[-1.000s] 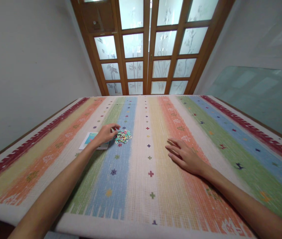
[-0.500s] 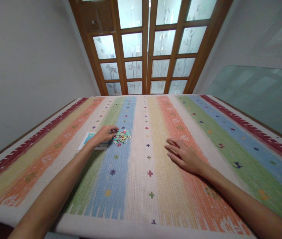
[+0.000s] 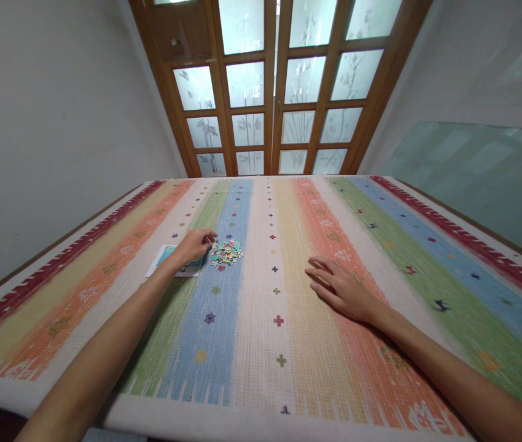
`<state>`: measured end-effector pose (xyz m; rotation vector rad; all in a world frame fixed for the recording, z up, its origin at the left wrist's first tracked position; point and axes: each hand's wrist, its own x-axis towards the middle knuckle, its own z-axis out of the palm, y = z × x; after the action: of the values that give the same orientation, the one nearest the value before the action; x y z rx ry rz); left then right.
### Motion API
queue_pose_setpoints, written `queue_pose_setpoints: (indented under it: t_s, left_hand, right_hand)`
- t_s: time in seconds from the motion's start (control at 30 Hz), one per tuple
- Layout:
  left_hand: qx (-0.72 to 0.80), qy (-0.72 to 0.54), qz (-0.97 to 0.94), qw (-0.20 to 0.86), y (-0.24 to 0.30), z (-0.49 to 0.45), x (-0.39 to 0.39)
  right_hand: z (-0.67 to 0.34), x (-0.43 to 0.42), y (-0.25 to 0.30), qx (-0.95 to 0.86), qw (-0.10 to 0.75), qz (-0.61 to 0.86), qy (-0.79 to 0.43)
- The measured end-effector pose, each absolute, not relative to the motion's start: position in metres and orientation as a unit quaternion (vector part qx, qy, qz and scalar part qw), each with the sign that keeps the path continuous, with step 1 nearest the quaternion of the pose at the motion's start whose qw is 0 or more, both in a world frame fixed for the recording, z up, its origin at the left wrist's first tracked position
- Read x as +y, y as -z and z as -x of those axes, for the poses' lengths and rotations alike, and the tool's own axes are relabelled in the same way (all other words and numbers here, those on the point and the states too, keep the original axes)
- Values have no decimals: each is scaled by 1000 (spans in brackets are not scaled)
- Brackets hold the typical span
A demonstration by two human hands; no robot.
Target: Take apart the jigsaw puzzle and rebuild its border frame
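A small heap of multicoloured jigsaw pieces (image 3: 226, 253) lies on the blue stripe of the tablecloth. Just at its upper left edge is my left hand (image 3: 195, 245), with its fingers curled in towards the thumb. Whether a piece sits between the fingertips is too small to make out. Under that hand and wrist lies a flat card with a blue picture and white border (image 3: 156, 260), partly covered by them. My right hand (image 3: 338, 288) rests palm down on the yellow and orange stripes, fingers apart and holding nothing, well to the right of the heap.
A striped tablecloth (image 3: 256, 344) with small printed figures covers the whole table. Beyond the far edge stand wooden doors with frosted panes (image 3: 270, 123). A pale wall (image 3: 58, 123) runs along the left, and a greenish glass panel (image 3: 482, 178) leans at the right.
My left hand has drawn back slightly to the left, away from the jigsaw heap, and its fingers are a little more curled. My right hand has stayed in place.
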<state>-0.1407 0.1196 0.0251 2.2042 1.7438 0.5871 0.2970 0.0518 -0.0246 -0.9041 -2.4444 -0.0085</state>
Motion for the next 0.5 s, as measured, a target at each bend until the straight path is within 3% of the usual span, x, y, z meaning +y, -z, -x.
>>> queue_pose_setpoints:
  t_s: [0.5]
  left_hand:
    - [595,-176,-769,157,-27,144,122]
  right_hand:
    - [-296,51,23,-903,265,338,-11]
